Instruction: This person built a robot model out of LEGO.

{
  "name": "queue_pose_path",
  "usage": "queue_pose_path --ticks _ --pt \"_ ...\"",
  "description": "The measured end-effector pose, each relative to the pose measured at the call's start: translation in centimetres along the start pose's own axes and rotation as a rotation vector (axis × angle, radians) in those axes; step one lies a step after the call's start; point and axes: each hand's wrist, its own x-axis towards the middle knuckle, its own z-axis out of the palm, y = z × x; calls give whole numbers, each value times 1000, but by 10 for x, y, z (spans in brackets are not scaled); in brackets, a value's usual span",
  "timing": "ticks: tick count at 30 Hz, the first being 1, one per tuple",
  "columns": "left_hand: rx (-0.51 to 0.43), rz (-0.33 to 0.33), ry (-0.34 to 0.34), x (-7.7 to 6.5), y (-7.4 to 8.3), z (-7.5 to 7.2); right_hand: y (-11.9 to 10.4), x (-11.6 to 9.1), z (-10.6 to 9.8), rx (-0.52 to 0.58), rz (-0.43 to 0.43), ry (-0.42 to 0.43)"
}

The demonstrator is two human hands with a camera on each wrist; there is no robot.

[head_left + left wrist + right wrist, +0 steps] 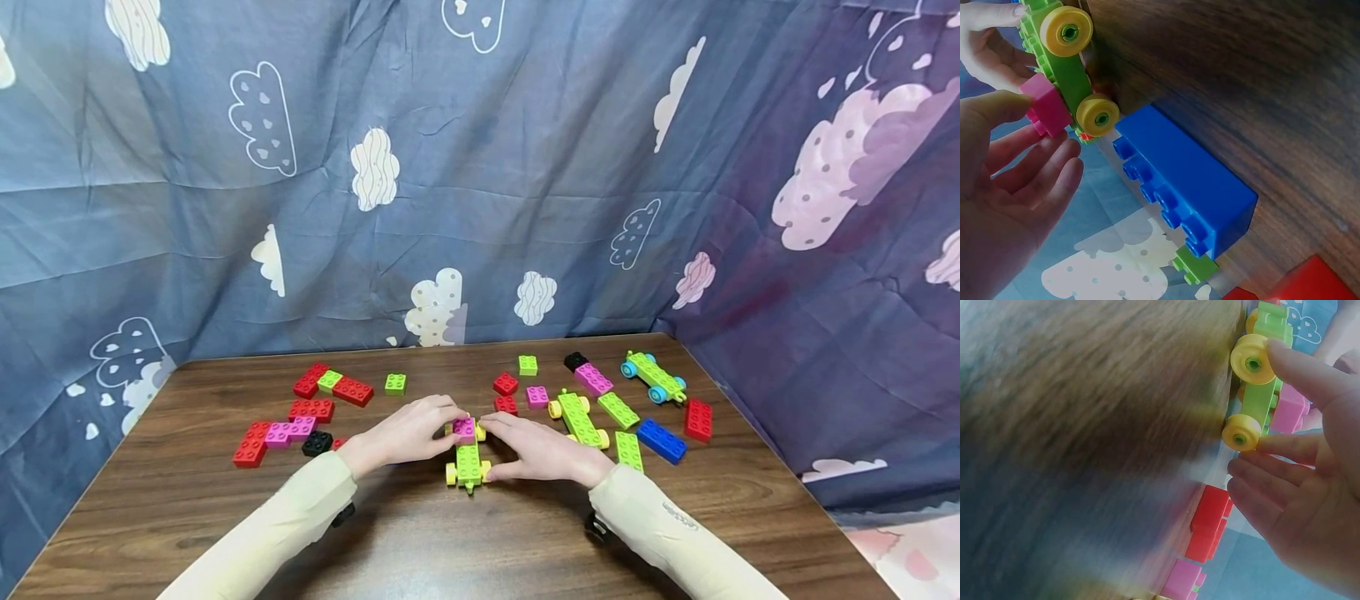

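Note:
In the head view a lime-green toy car base point(468, 467) with yellow wheels stands on the table, between the hands. A pink brick point(464, 429) sits on the far end of its studs. My left hand point(408, 433) pinches this brick, thumb on one face and fingertips at another, as the left wrist view shows. With thumb and index finger spread along the side of the car base, my right hand point(536, 450) holds it at the two yellow wheels point(1252, 359). The other right fingers extend loosely past the far wheel. Close by my left hand is a blue brick point(1185, 175).
Left on the wooden table point(480, 550) lie red bricks point(251, 443), pink bricks and a black brick point(317, 443). On the right are another yellow-wheeled base point(576, 417), a blue-wheeled base point(652, 377), a long blue brick point(662, 440) and several small bricks. A cloud-patterned curtain point(480, 167) hangs behind.

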Motion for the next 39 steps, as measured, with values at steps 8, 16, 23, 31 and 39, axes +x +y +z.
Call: queue_pose_path --ticks 8,16,23,31,39 --pt "-51 -19 -11 1 -3 0 0 1 0 -14 -6 8" --pt "-91 -56 -24 1 -2 0 0 1 1 -11 -6 3" --pt "-92 -40 -18 2 -2 -1 0 1 1 -4 -11 4" --pt "-109 -44 -2 2 -4 0 0 1 3 -18 -2 8" --pt "-124 -50 -24 5 -2 -3 -1 1 3 -6 11 15"
